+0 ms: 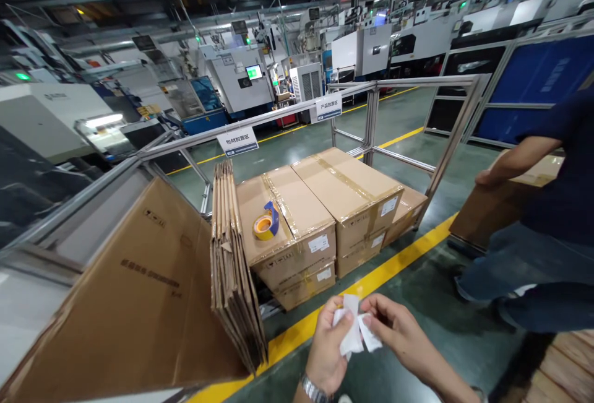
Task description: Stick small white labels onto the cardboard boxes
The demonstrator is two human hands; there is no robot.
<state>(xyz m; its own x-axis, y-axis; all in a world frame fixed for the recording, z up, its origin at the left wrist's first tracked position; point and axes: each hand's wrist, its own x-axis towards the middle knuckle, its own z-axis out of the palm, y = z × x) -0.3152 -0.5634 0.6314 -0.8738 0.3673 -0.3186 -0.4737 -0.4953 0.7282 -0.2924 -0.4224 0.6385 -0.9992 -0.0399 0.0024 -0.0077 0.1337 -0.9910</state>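
Several white paper pieces [351, 329] are between my hands, low in the view and in front of the stacked boxes. My left hand [325, 347], with a metal watch on its wrist, pinches some of them between thumb and fingers. On the right, my right hand [394, 329] has its thumb and fingers closed on another white piece beside them. Taped cardboard boxes [301, 205] are stacked beyond my hands. A tape dispenser [265, 223] with yellow tape and a blue part lies on the left box.
Folded cardboard sheets [229, 267] stand left of the boxes, beside a large leaning sheet [139, 291]. A metal rail frame [278, 109] surrounds them. At the right, a person [547, 229] holds a cardboard box [487, 211]. A wooden pallet [568, 369] is lower right.
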